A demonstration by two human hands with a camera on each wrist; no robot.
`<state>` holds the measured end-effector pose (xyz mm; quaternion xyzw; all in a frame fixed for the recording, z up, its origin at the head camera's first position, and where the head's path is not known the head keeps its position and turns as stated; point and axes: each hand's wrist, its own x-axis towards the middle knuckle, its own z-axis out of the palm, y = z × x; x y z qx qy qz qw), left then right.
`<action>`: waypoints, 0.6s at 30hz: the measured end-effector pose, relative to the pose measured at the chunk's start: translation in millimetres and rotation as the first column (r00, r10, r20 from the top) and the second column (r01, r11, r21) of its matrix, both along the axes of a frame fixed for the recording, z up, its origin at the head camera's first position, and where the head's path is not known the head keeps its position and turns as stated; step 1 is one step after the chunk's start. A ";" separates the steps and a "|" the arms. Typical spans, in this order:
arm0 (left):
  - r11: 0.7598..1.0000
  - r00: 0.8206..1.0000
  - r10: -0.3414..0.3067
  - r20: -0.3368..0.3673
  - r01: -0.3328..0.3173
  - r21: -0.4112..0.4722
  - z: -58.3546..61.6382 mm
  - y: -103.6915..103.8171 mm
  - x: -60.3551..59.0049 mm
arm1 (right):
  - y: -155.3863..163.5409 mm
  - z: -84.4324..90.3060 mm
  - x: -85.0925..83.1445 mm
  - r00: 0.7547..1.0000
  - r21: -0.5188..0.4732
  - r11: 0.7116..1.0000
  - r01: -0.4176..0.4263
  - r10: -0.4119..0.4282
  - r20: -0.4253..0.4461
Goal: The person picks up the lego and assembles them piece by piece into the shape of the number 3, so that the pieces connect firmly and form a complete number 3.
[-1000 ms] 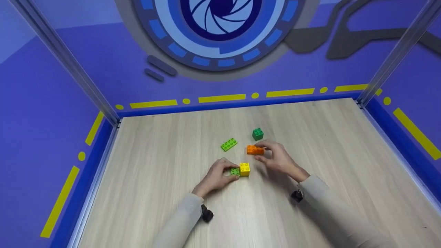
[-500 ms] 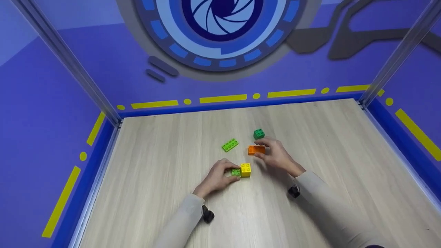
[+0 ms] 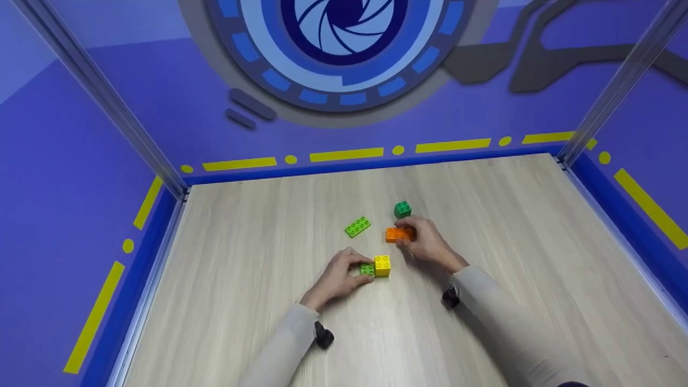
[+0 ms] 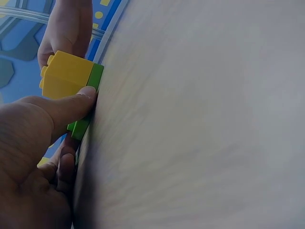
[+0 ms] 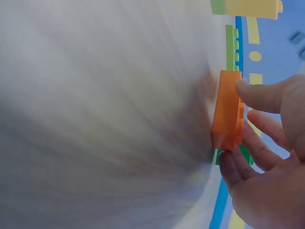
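Right hand [image 3: 427, 243] has pulled slightly nearer the body over the last second, its forearm swinging inward; the orange rectangular plastic brick [image 3: 398, 234] stays pinched at its fingertips, roughly where it was. Left hand [image 3: 338, 274] has not moved.

Right hand: grasping the orange brick, thumb on 1 long side, fingers on the other, clear in the right wrist view [image 5: 228, 109]. Brick sits on or just above the pale wood-grain tabletop [image 3: 258, 301]; cannot tell which.

Left hand: thumb and fingers hold the low green plastic plate [image 3: 367, 268] flat against the table, with the yellow square plastic brick [image 3: 382, 264] stacked on its end away from the palm. In the left wrist view the thumb [image 4: 71, 107] presses on the plate's edge just beside the yellow brick [image 4: 66, 75].

Beyond the right fingertips, near: dark green square plastic brick [image 3: 402, 208]. Beyond the left hand, between both hands: lime green flat 2x4 plastic plate [image 3: 357, 226], lying loose.

Risks, as judgement: the fingertip pinch on the orange brick is shallow, so it could twist or drop on lifting. The right knuckles could nudge the dark green brick. Pressing studs misaligned could tip the plate out from under the left thumb.
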<state>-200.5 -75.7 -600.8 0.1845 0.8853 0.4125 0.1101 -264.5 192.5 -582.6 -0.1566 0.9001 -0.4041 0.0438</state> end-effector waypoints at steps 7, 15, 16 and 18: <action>1.000 1.000 0.001 0.007 -0.001 -0.001 0.3 -0.9 -0.8 | 1.0 -2.4 -3.2 0.999 0.011 1.000 0.003 -0.004 0.048; 1.000 1.000 0.005 0.008 -0.005 -0.004 0.4 -0.6 -1.0 | 1.7 -2.2 -4.7 0.998 0.010 1.000 0.002 -0.002 0.055; 1.000 1.000 0.005 0.005 -0.005 -0.004 0.1 -0.5 -1.0 | 1.9 -2.2 -4.9 0.999 0.011 1.000 0.001 -0.001 0.052; 1.000 1.000 0.006 -0.004 -0.006 -0.003 -0.4 -0.4 -0.9 | 2.0 -2.0 -5.1 0.999 0.010 1.000 -0.001 0.000 0.047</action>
